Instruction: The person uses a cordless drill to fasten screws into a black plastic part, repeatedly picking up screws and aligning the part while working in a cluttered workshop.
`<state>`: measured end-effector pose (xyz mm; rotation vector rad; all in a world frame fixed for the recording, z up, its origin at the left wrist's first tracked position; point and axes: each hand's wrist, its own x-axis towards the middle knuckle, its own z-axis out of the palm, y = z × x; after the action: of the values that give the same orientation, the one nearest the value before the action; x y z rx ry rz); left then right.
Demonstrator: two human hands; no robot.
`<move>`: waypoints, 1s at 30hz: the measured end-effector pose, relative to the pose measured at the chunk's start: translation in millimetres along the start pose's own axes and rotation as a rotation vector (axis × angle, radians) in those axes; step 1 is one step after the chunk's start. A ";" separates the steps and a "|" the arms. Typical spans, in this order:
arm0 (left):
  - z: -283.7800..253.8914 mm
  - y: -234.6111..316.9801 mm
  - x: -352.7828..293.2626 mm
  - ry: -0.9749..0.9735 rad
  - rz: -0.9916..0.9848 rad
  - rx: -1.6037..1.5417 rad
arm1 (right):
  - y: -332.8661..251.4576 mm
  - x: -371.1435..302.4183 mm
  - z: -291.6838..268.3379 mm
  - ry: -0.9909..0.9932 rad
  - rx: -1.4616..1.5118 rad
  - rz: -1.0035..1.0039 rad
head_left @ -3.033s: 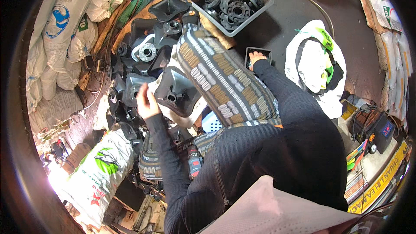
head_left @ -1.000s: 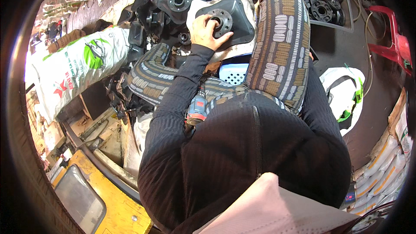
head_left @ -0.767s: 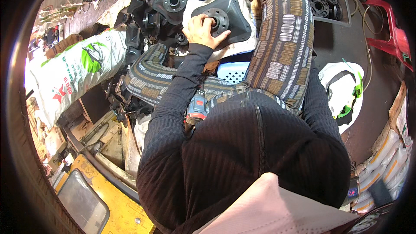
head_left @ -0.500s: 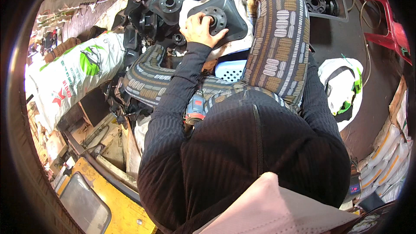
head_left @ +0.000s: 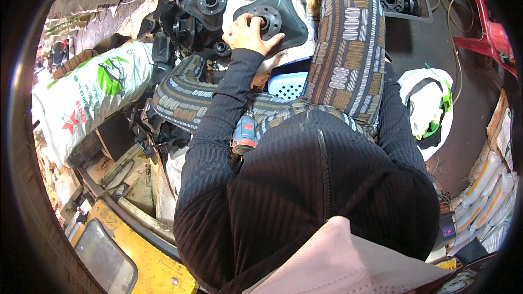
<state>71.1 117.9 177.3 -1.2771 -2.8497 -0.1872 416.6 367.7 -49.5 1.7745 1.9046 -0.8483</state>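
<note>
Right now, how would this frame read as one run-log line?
left hand: resting on black flanged plate | right hand: not in view | plate on white cloth | drill in lap

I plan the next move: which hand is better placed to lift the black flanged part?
Left. The left hand already rests on the black flanged part; the right hand is hidden behind the patterned trouser leg.

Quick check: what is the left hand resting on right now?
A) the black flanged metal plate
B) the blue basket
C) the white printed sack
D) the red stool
A: the left hand lies on the black plate, fingers by its round centre hub.
</note>
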 end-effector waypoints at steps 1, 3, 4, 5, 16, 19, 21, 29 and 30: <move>-5.0 -3.0 -1.0 0.045 0.013 -0.037 | 0.4 -0.1 -0.7 0.001 0.005 -0.003; -18.6 -15.4 -8.2 0.095 0.039 -0.104 | 0.3 1.1 -2.1 0.001 0.002 -0.005; -28.7 -24.9 -14.7 0.175 0.092 -0.068 | 1.1 1.1 -3.0 0.001 0.005 -0.003; -40.1 -35.2 -23.4 0.175 0.086 -0.137 | 0.6 2.0 -3.7 0.002 0.002 -0.006; -162.5 -63.1 -215.2 -0.823 -0.233 -0.475 | 15.3 -1.6 -0.4 -0.032 0.168 -0.016; -131.4 -41.9 -240.0 -0.473 -0.241 -0.229 | 17.1 5.7 -1.9 -0.086 0.381 -0.031; -119.2 -32.6 -247.2 -0.380 -0.320 -0.229 | 18.5 11.8 -3.7 -0.145 0.618 -0.036; -124.8 -47.4 -221.0 -0.446 -0.466 -0.562 | -13.1 -3.9 -66.1 -0.970 1.992 -0.339; -129.0 -50.9 -215.6 -0.296 -0.421 -0.732 | -20.4 -19.4 -86.1 -0.813 2.072 -0.208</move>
<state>172.2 -90.5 286.9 -0.7484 -3.4187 -1.2350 408.2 410.6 29.8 1.0825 0.1239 -3.4674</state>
